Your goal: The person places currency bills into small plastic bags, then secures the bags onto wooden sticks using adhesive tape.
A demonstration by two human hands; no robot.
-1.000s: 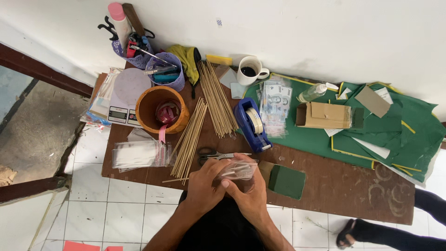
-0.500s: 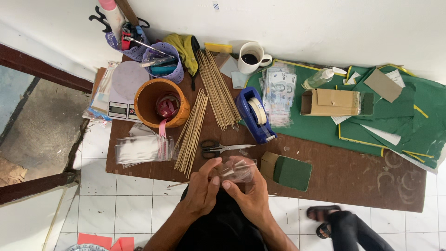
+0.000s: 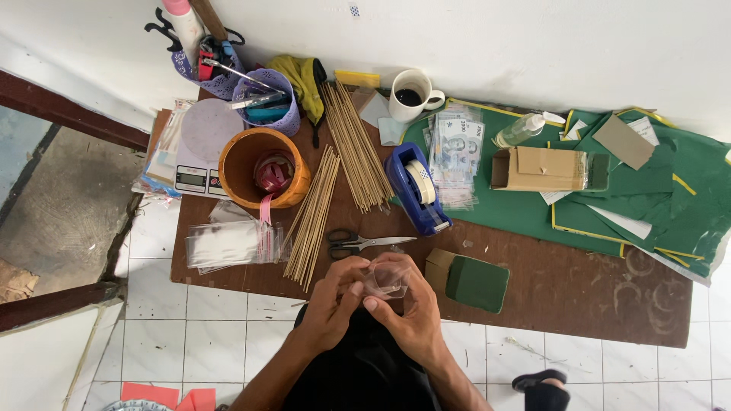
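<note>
Both hands, left (image 3: 333, 295) and right (image 3: 407, 308), fingers pinching clear film (image 3: 386, 280). Judged light, limp, slippery; grip edges.

Scissors (image 3: 365, 243) lie between skewers (image 3: 311, 221) and tape dispenser (image 3: 417, 190).

Both forearms came up from the lower edge and met at the middle. The left hand (image 3: 333, 301) curled its fingers inward, thumb and fingertips pinched together. The right hand (image 3: 407, 312) faced it, fingers bent, index tip touching the left; its grip seemed closed, though partly hidden.
</note>
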